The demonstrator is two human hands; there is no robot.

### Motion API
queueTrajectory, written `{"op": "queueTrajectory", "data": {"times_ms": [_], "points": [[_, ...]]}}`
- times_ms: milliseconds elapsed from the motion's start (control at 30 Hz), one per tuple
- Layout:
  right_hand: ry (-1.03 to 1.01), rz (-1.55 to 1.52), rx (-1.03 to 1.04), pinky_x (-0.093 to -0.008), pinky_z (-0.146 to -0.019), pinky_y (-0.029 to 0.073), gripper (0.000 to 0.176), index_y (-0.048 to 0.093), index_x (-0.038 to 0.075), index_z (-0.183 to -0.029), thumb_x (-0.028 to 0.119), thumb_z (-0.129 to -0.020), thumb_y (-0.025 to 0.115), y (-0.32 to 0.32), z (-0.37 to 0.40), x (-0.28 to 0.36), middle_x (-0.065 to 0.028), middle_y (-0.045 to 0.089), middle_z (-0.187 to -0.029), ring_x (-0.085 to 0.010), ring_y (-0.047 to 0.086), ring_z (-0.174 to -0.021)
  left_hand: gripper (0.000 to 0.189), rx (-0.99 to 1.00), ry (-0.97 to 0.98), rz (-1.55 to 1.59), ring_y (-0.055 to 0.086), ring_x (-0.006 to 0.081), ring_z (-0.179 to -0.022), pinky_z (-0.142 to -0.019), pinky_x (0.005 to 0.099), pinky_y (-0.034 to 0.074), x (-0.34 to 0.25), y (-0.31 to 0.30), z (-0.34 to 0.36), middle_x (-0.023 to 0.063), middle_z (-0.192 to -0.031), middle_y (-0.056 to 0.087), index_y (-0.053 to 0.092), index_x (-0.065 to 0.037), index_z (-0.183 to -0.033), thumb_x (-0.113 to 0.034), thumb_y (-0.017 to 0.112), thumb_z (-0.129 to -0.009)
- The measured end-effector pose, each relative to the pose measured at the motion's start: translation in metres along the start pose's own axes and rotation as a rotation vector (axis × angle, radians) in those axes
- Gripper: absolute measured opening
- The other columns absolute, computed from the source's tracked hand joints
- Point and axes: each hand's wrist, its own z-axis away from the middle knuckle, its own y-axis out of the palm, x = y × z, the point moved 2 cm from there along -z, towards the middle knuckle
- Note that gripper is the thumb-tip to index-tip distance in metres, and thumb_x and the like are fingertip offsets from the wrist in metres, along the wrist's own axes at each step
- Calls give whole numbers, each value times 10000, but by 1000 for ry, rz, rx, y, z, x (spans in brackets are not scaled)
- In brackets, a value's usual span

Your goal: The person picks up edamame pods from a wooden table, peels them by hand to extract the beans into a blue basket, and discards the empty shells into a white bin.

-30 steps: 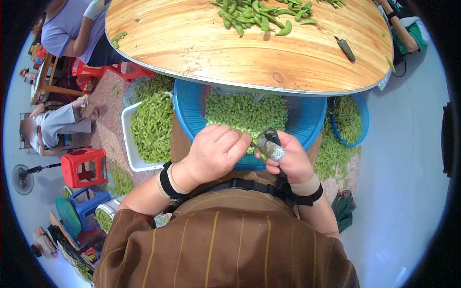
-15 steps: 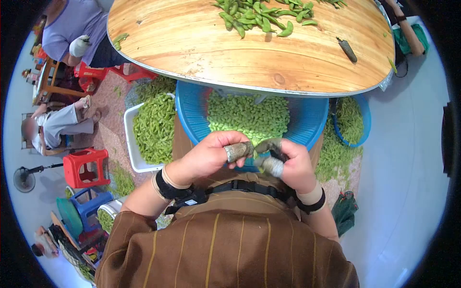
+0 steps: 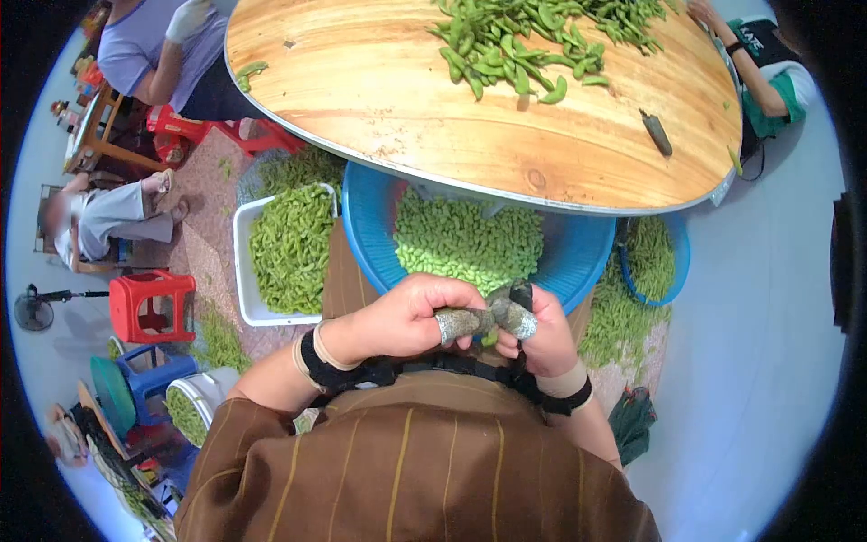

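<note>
My left hand [image 3: 411, 316] and my right hand [image 3: 546, 336] meet in front of the blue basket, with their covered fingertips pressed together. A bit of green edamame pod [image 3: 489, 339] shows below the fingertips; the rest of it is hidden. Grey, worn wraps cover the left thumb and some right fingers. Just beyond the hands, the blue basket [image 3: 366, 226] contains a heap of shelled green beans [image 3: 465, 239]. Over its far side reaches the wooden tabletop [image 3: 415, 117], which bears a pile of edamame pods [image 3: 515, 54].
On the tabletop lies a dark finger cover [image 3: 657, 133]. A white tub [image 3: 242, 262] of pods stands left of the basket, and a blue round basket [image 3: 682, 262] stands right. Red stools [image 3: 149, 307] are on the left. Several other people [image 3: 163, 54] are around, one at the table's right.
My hands have drawn tighter together, and less of the pod shows between them. The view has shifted, so the table sits lower. The person at far left has raised a gloved hand.
</note>
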Motion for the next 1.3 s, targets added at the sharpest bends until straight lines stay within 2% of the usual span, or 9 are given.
{"op": "queueTrajectory", "data": {"times_ms": [200, 267, 333, 400, 567, 667, 933, 1167, 1300], "points": [[-152, 0, -29, -208, -432, 362, 92, 585, 3, -944, 59, -872, 584, -5, -9, 6, -60, 609, -763, -66, 473, -524, 135, -219, -125, 206, 576, 57, -698, -581, 180, 442, -15, -42, 50, 23, -775, 623, 613, -16, -933, -133, 594, -867], [-135, 417, -140, -205, -503, 417, 140, 608, -1, -986, 34, -850, 607, -11, -10, 9, -55, 638, -850, -64, 525, -609, 176, -165, -272, 8, 588, 62, -697, -600, 214, 473, -7, -80, 80, 51, -749, 646, 638, -25, -919, -177, 639, -830], [-212, 405, -138, -220, -609, 460, 169, 630, 2, -1001, 16, -833, 621, -14, -15, 0, -25, 647, -863, -68, 555, -710, 199, -260, -276, -1188, 640, 250, -692, -609, 357, 497, -12, -97, 90, 114, -760, 659, 657, -27, -871, -197, 678, -769], [-121, 615, -189, -236, -682, 466, 144, 639, -1, -964, 18, -822, 625, -17, -18, -4, 4, 639, -823, -70, 555, -754, 211, -587, -634, -1673, 619, 316, -746, -663, 361, 498, -27, -95, 84, 155, -799, 634, 661, -54, -881, -151, 699, -697], [-131, 600, -173, -237, -634, 446, 105, 638, 4, -912, 47, -816, 634, -12, -18, -7, 1, 614, -753, -59, 522, -710, 182, -689, 117, -1276, 616, 318, -745, -648, 383, 486, -89, -70, 12, 146, -847, 616, 643, -55, -892, -156, 671, -743], [-28, 611, -208, -236, -555, 418, 102, 634, 5, -906, 68, -825, 634, -13, -9, -4, 16, 578, -704, -52, 494, -639, 149, -853, 285, -1407, 613, 323, -749, -655, 389, 496, -101, -57, -46, 126, -842, 618, 646, -88, -868, -187, 671, -759], [-129, 562, -223, -214, -481, 352, 135, 639, 16, -957, 102, -855, 615, -19, 4, -6, 49, 550, -687, -27, 420, -552, 198, -906, -139, -1331, 610, 349, -724, -651, 407, 499, -100, -82, -117, 156, -781, 614, 646, -43, -780, -241, 635, -770], [-153, 575, -162, -220, -512, 368, 140, 634, 7, -924, 130, -862, 610, -23, -3, -11, 38, 554, -710, -31, 425, -602, 133, -1113, 271, -1685, 620, 327, -688, -620, 400, 502, -98, -78, -80, 129, -780, 588, 518, -48, -844, -68, 583, -730], [-149, 659, -126, -212, -504, 381, 130, 617, 12, -940, 119, -871, 592, -27, -6, -15, 29, 581, -758, -30, 443, -594, 234, -1048, -56, -1639, 594, 360, -727, -656, 431, 481, -96, -85, -72, 149, -789, 590, 527, -40, -929, -6, 563, -700]]}}
